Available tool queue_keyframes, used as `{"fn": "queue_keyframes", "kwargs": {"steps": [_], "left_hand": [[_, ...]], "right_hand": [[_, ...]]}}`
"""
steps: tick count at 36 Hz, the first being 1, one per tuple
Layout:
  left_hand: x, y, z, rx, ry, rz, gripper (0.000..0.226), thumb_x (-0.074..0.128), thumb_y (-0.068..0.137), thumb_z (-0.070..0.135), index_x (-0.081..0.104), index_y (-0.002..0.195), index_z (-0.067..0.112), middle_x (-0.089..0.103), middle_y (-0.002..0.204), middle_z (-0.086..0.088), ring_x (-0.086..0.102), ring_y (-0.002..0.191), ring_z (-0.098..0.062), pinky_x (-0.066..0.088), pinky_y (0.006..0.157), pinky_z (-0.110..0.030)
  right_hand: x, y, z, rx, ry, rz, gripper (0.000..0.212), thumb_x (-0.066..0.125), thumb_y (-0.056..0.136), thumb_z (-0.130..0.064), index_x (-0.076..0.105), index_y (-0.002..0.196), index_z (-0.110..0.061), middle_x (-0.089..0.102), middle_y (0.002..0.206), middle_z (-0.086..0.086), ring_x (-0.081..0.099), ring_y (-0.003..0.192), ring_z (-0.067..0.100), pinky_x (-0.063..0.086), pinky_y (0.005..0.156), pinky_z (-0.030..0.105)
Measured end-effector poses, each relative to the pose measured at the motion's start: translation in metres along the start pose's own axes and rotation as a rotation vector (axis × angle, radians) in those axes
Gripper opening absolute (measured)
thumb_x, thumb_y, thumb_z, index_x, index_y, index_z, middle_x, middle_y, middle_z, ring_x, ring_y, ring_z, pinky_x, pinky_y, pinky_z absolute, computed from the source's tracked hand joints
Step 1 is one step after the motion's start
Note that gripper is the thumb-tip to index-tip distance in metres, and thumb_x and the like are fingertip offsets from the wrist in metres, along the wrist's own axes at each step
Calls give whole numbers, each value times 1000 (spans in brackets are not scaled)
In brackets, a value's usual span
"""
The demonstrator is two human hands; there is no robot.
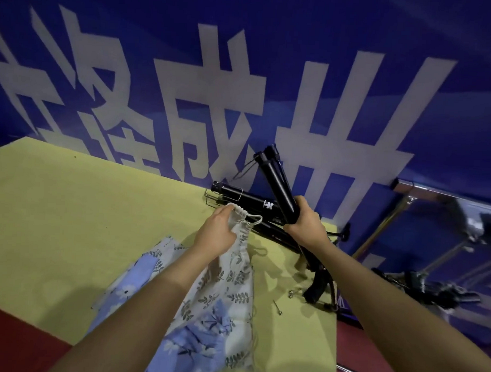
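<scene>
1. On the yellow-green flat surface (85, 208) lies a white leaf-printed fabric drawstring bag (235, 271), its mouth raised at the far end. All places below are taken from this bag.
2. Left hand (217, 232): fingers and thumb are curled round the gathered rim at the bag's mouth, pinching the cloth.
3. Right hand (304, 218): just right of the bag's mouth, closed in a fist round the lower end of a long black cylindrical tube (278, 181). The tube is off the surface, tilted up and away.
4. A second black tube (238, 192) lies flat just behind the bag's mouth.
5. A thin metal needle (277, 308) and a small metal fitting (290, 293) lie right of the bag, apart from it.
6. A blue flower-printed cloth (200, 337) touches the bag's near end.
7. A blue banner with white characters (299, 34) stands well behind the bag.
</scene>
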State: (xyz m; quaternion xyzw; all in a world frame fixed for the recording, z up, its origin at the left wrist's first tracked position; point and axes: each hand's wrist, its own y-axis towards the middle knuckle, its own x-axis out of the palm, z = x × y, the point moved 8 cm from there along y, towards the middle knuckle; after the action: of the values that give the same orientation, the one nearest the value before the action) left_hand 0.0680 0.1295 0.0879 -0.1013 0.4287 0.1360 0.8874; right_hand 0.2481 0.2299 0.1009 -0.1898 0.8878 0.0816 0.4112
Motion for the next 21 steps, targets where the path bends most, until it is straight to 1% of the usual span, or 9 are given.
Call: {"fn": "queue_keyframes", "kwargs": {"steps": [2, 4, 8, 9, 11, 13, 15, 18, 21], "left_hand": [[4, -2, 1, -23, -28, -40, 74, 57, 86, 4, 20, 150, 12, 21, 157, -2, 29, 141, -21, 30, 111, -30], [7, -3, 3, -45, -52, -61, 77, 58, 86, 4, 17, 151, 13, 17, 158, -1, 27, 142, -21, 32, 110, -30], [7, -6, 9, -81, -114, -94, 82, 58, 85, 0, 13, 152, 17, 11, 159, 2, 35, 137, -20, 43, 82, -21], [8, -6, 10, -81, -128, -117, 80, 57, 85, -2, 17, 150, 22, 11, 159, 3, 46, 128, -21, 44, 72, -21], [9, -7, 12, -84, -157, -160, 80, 54, 84, -7, 24, 143, 37, 14, 158, 6, 62, 84, -20, 43, 54, -24], [8, -6, 10, -108, -130, -175, 90, 51, 83, -10, 8, 151, 32, 6, 159, 10, 53, 61, -12, 41, 47, -24], [7, -6, 8, -127, -103, -178, 94, 50, 82, -11, -2, 152, 26, -3, 160, 13, 52, 59, -9, 41, 47, -24], [2, -10, 4, -159, -85, -159, 96, 51, 82, -11, -4, 151, 26, -1, 160, 12, 52, 59, -10, 39, 45, -23], [-2, -16, 0, -189, -102, -137, 96, 51, 83, -10, -4, 151, 29, 0, 160, 11, 54, 57, -12, 39, 45, -24]], "right_hand": [[-9, -4, 4, -12, 51, 15, 55, 66, 80, -13, 39, 127, -23, 62, 113, 6, 61, 94, 27, 54, 79, 46], [-16, -9, 6, -26, 83, 26, 47, 64, 86, -29, 40, 126, -23, 61, 110, 1, 61, 96, 26, 53, 83, 46], [-24, -19, 13, -35, 91, 27, 38, 56, 89, -47, 45, 119, -26, 64, 101, -1, 63, 89, 24, 54, 80, 47], [-25, -21, 14, -39, 73, 12, 35, 57, 88, -45, 46, 116, -27, 65, 98, 0, 63, 85, 23, 54, 78, 47], [-25, -26, 17, -59, 28, -28, 33, 61, 85, -41, 48, 113, -27, 65, 94, 0, 63, 80, 23, 55, 74, 46], [-22, -32, 20, -79, -16, -81, 39, 63, 82, -39, 48, 118, -29, 65, 97, 1, 64, 79, 22, 56, 73, 46], [-20, -38, 24, -93, -64, -134, 50, 63, 82, -39, 45, 128, -30, 66, 106, 2, 64, 85, 22, 55, 76, 45], [-17, -45, 29, -105, -126, -175, 61, 61, 86, -37, 37, 141, -25, 61, 124, 5, 62, 102, 26, 51, 89, 44], [-12, -50, 24, -170, -163, -199, 54, 60, 85, -36, 42, 135, -26, 65, 117, 5, 65, 94, 25, 52, 84, 41]]}}
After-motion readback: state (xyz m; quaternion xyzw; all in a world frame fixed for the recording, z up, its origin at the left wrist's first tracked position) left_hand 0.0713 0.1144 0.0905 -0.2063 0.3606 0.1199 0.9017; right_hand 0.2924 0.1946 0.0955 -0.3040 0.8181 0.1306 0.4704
